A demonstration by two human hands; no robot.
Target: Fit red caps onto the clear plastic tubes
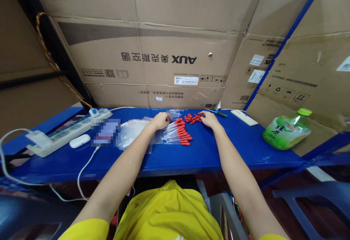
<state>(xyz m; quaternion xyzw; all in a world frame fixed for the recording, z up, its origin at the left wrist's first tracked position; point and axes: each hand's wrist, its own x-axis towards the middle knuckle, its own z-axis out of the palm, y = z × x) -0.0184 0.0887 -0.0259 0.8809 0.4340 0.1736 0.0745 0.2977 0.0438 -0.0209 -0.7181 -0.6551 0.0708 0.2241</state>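
Note:
My left hand (pixel 162 120) is closed, fingertips bent down at a small pile of clear thin plastic tubes (pixel 176 113); what is between the fingers is hidden. Several tubes with red caps (pixel 181 132) lie side by side just in front of it, capped ends pointing right. At the right edge of a heap of loose red caps (pixel 193 118), my right hand (pixel 209 119) has thumb and fingers pinched on a red cap. Under my left wrist and forearm lie clear plastic bags (pixel 132 132).
On the left are a power strip (pixel 73 128), a white case (pixel 80 141), a blurred phone (pixel 106 132) and white cables. A screwdriver (pixel 220 113), a white flat device (pixel 244 117) and a green-labelled bottle (pixel 287 128) are right. Cardboard (pixel 164 76) walls the blue table (pixel 213 152).

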